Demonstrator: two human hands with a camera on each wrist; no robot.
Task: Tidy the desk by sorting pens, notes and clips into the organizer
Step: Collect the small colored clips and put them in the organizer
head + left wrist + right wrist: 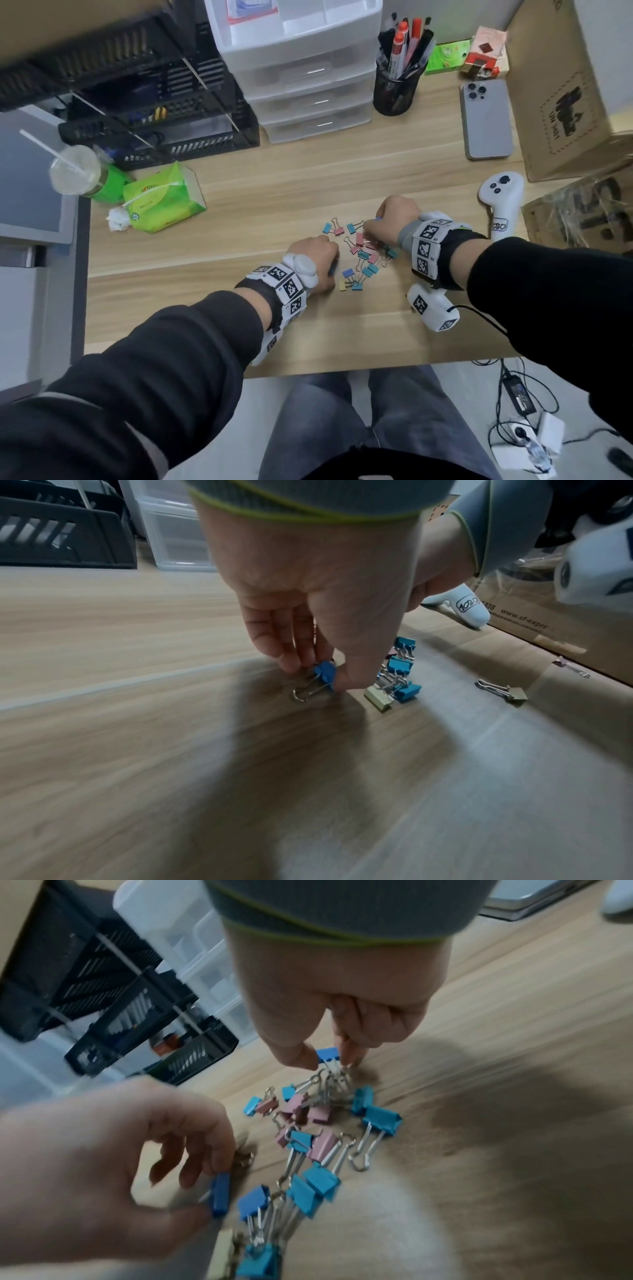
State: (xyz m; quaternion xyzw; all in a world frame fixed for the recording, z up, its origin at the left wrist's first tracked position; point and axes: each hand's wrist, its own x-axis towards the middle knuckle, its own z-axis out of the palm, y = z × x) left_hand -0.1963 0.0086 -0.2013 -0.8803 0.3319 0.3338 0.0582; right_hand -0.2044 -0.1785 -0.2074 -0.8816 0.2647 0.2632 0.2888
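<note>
Several small binder clips (361, 255) in blue, pink and yellow lie scattered on the wooden desk (274, 205) between my hands. My left hand (317, 258) sits at the pile's left edge and pinches a dark blue clip (324, 675) between thumb and fingers, low on the desk. My right hand (387, 219) is at the pile's far right and pinches another blue clip (328, 1054) between thumb and forefinger, just above the heap. The white drawer organizer (301, 68) stands at the back of the desk.
A black mesh pen cup (395, 85) full of pens stands right of the drawers, black letter trays (137, 113) left of them. A phone (486, 120), a white controller (500, 202), cardboard boxes (575, 102), a green tissue pack (164, 202) and a lidded cup (75, 171) ring the desk.
</note>
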